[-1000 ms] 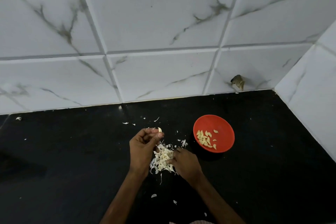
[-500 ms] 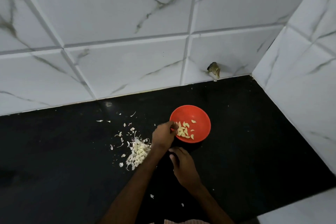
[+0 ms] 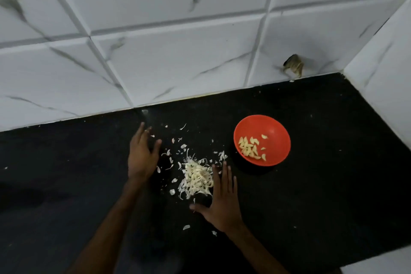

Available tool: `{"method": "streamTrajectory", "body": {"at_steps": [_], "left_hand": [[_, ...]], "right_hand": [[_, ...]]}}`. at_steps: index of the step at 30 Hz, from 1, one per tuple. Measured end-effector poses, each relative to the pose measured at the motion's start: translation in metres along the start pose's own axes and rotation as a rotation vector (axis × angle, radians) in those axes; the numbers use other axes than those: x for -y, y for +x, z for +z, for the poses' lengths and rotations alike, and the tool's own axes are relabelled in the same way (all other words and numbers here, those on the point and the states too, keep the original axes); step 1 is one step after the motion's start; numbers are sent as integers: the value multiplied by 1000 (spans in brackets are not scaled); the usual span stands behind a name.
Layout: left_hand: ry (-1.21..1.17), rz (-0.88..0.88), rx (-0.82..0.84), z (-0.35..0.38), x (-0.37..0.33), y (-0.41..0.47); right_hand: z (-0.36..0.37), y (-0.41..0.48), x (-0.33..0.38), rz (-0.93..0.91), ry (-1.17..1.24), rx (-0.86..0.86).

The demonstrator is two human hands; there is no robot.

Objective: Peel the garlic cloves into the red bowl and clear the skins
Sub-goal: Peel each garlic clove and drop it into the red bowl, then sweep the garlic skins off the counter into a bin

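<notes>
The red bowl [image 3: 275, 127] stands on the black counter [image 3: 322, 173] and holds several peeled garlic cloves [image 3: 250, 148]. To its left lies a pile of pale garlic skins [image 3: 196, 178], with loose flakes [image 3: 181, 147] scattered behind it. My left hand [image 3: 141, 154] lies flat on the counter, fingers straight, left of the pile. My right hand [image 3: 221, 201] lies flat with spread fingers against the pile's right side, thumb in front of it. Both hands hold nothing.
A white marble-tiled wall [image 3: 178, 62] runs along the back and a second wall [image 3: 382, 87] closes the right side. A chipped hole [image 3: 293, 66] sits low in the back wall. A few stray skins [image 3: 186, 227] lie near my right wrist.
My left hand left the bowl and moved to the left side of the skins, opening flat. My right hand spread flat beside the pile. The clove held earlier is gone from my fingers.
</notes>
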State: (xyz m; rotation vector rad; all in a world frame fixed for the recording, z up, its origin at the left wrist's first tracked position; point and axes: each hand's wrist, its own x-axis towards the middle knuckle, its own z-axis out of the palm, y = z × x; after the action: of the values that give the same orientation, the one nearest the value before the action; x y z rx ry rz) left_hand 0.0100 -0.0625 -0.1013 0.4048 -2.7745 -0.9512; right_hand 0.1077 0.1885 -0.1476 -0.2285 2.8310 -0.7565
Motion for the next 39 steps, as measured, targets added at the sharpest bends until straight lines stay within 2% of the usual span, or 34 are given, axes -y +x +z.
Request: {"method": "streamTrajectory", "body": {"at_steps": [3, 7, 9, 11, 13, 14, 17, 19, 21, 27, 32, 35, 39], "left_hand": [[221, 26, 149, 1, 44, 20], [264, 14, 283, 23, 58, 25], [205, 123, 310, 34, 49, 15], [107, 295, 419, 42, 34, -5], [-73, 408, 519, 42, 23, -30], [-217, 398, 519, 40, 21, -40], [-621, 168, 273, 27, 23, -59], [-761, -7, 89, 19, 29, -63], [-823, -100, 3, 15, 36, -63], [-929, -164, -56, 13, 55, -65], [-997, -207, -117, 15, 53, -66], [-1017, -222, -160, 17, 54, -65], [-1062, -293, -234, 18, 53, -67]], "right_hand": [[12, 19, 19, 9, 27, -99], [26, 44, 41, 6, -2, -107], [32, 52, 48, 12, -22, -106], [35, 55, 50, -14, -27, -108], [34, 53, 49, -39, 15, -168], [31, 51, 46, -33, 52, -227], [22, 42, 34, 43, 162, -365], [22, 43, 35, 44, 167, -327], [25, 53, 44, -24, 142, -246], [46, 89, 77, -231, -143, -38], [58, 87, 83, -450, -187, -232], [57, 89, 82, -488, -267, -254], [55, 93, 76, -554, -215, -351]]}}
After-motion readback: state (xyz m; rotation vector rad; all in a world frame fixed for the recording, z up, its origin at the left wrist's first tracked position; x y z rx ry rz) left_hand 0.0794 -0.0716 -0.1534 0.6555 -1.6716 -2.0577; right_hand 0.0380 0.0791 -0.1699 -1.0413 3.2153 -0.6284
